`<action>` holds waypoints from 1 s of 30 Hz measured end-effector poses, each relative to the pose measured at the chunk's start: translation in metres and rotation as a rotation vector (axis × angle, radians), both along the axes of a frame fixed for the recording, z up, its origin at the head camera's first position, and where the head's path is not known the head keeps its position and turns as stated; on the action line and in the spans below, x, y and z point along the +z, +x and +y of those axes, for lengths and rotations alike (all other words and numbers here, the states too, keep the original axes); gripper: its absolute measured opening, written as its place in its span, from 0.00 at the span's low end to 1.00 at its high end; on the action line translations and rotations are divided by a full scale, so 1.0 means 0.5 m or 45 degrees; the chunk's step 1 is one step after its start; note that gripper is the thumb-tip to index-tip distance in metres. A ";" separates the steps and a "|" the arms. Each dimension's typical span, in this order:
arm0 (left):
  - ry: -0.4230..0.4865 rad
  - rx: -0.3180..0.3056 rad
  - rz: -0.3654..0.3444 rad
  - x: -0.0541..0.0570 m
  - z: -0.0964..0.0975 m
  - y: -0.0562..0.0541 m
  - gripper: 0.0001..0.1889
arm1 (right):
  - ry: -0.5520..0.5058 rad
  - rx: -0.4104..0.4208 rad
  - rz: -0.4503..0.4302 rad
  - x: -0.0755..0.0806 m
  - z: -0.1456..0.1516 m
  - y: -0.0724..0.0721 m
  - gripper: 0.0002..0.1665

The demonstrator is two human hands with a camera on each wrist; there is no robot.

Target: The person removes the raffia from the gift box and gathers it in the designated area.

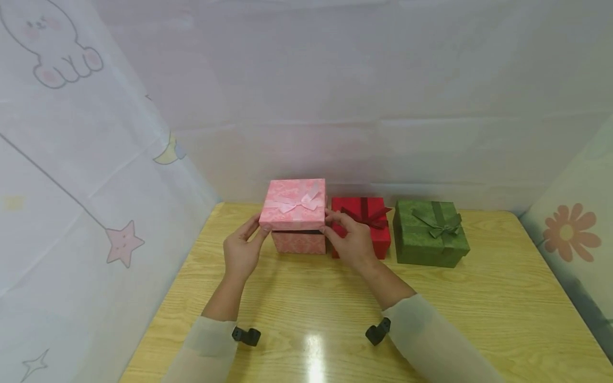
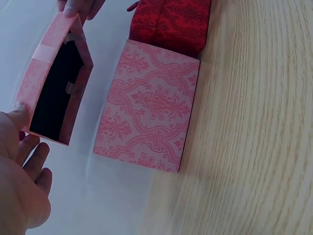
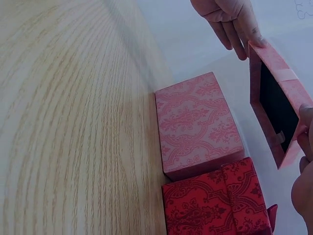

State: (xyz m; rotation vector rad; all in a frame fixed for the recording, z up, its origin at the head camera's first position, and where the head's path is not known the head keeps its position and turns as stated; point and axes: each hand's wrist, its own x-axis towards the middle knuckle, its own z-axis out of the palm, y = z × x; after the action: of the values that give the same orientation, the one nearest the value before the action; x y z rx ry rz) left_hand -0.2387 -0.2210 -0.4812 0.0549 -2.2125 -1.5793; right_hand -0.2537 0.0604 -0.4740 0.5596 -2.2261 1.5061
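Observation:
A pink patterned box lid (image 1: pixel 287 199) with a pale ribbon bow is held level between both hands, raised above its pink box base (image 1: pixel 300 243). My left hand (image 1: pixel 241 251) pinches the lid's left front corner, thumb on the front side. At the opposite corner, my right hand (image 1: pixel 353 242) pinches the lid in the same way, partly in front of the red box. The lid's dark inside (image 2: pixel 56 93) shows in the left wrist view, with a gap between lid and base. From the right wrist, the patterned front of the base (image 3: pixel 198 127) is seen.
Right of the pink base stands a red gift box (image 1: pixel 381 242) with a dark red bow. Beyond it is a green gift box (image 1: pixel 426 249) with a green bow. All stand on a wooden table (image 1: pixel 287 308), near a printed cloth backdrop (image 1: pixel 306 106).

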 end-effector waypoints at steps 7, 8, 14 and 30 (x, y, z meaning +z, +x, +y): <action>0.093 -0.038 0.027 0.036 0.013 0.023 0.24 | -0.004 0.031 0.138 0.000 0.008 0.000 0.18; 0.096 -0.041 0.040 0.043 0.017 0.028 0.24 | -0.007 0.036 0.154 0.000 0.008 0.000 0.20; 0.091 0.006 0.120 0.039 0.019 0.026 0.21 | -0.027 0.095 0.171 0.002 0.006 0.007 0.32; 0.263 -0.069 0.329 0.025 0.007 0.024 0.17 | -0.023 0.162 0.297 -0.001 0.002 0.011 0.43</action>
State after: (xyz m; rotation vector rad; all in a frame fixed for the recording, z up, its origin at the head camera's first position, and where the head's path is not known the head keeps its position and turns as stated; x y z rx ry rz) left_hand -0.2266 -0.2176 -0.4687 -0.1422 -1.8652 -1.7325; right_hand -0.2479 0.0616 -0.4744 0.8404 -2.0297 1.4375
